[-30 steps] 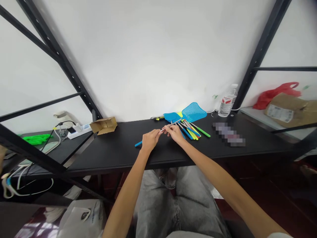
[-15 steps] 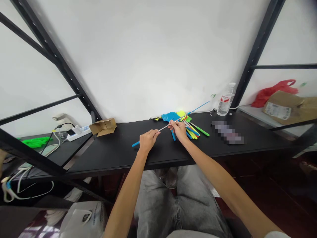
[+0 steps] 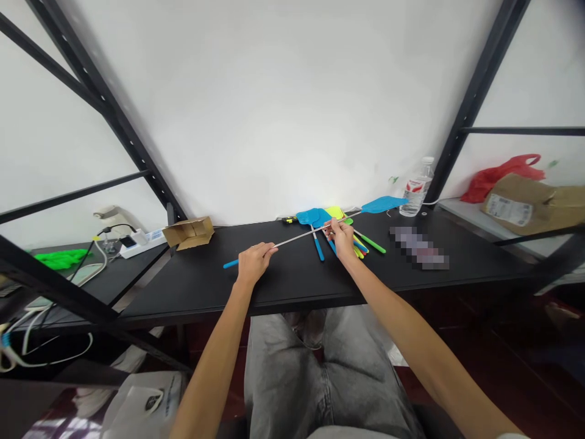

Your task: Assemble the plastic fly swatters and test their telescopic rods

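Note:
A blue fly swatter [image 3: 384,204] with a thin metal rod and a blue grip lies across both hands, above the black tabletop. My left hand [image 3: 254,262] is closed round its rod near the blue handle, which sticks out to the left. Further up the rod, my right hand [image 3: 340,236] pinches it with thumb and fingers. The flat blue head points right, its broad face partly showing. Behind and under my right hand, several more fly swatters [image 3: 315,216] with blue, yellow and green heads lie in a fanned pile, partly hidden by the hand.
An open cardboard box [image 3: 189,235] stands at the left rear of the black table [image 3: 201,280]. A water bottle [image 3: 415,189] is at the right rear, with a blurred-out item [image 3: 420,247] before it. A power strip [image 3: 145,241] lies left. Black shelf posts [image 3: 475,97] frame both sides.
The swatter has turned about its rod, so its head shows broad instead of edge-on. My left hand has slid left and slightly down, and the hands are further apart.

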{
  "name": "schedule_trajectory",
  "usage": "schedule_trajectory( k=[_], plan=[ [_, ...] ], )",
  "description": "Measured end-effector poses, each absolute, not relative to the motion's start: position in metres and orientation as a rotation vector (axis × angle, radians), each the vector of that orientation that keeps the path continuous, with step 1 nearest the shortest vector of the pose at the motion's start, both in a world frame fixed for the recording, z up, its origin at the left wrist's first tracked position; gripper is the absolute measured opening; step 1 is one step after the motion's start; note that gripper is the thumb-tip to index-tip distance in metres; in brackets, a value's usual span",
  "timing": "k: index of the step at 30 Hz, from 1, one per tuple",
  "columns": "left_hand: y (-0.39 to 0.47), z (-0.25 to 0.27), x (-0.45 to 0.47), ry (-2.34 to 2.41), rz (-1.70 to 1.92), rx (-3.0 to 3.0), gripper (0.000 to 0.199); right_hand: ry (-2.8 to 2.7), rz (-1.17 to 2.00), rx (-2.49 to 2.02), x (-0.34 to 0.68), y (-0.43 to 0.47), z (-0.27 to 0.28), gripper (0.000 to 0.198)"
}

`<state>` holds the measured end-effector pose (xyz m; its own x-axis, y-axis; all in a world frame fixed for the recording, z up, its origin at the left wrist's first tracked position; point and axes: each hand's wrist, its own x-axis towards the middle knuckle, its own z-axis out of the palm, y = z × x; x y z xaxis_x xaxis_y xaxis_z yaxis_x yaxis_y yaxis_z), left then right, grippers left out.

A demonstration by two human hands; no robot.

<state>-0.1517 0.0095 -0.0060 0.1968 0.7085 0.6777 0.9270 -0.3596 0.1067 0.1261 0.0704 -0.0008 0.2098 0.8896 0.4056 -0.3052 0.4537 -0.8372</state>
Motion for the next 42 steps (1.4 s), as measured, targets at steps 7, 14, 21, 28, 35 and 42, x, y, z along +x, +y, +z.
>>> schedule_trajectory(
  k=[7,14,21,28,35,42],
  plan=[
    [0.004,-0.007,-0.145,-1.539,-0.963,-2.141,0.036,-1.206,0.98,-0.69,0.127,0.062,0.001,0.048],
    [-0.002,-0.006,-0.121,-1.428,-0.925,-2.21,0.036,-1.629,0.971,-0.645,0.102,0.037,0.001,0.043],
    [-0.002,-0.005,-0.119,-1.475,-0.92,-2.223,0.039,-1.533,1.068,-0.634,0.1,0.045,0.0,0.042],
    [0.002,-0.006,-0.121,-1.494,-0.932,-2.231,0.039,-1.456,1.091,-0.643,0.1,0.051,-0.004,0.042],
    [0.0,-0.004,-0.123,-1.534,-0.934,-2.187,0.041,-1.309,1.043,-0.696,0.11,0.058,-0.005,0.046],
    [0.002,-0.005,-0.125,-1.504,-0.986,-2.171,0.038,-1.201,0.998,-0.711,0.114,0.061,-0.005,0.051]
  ],
)
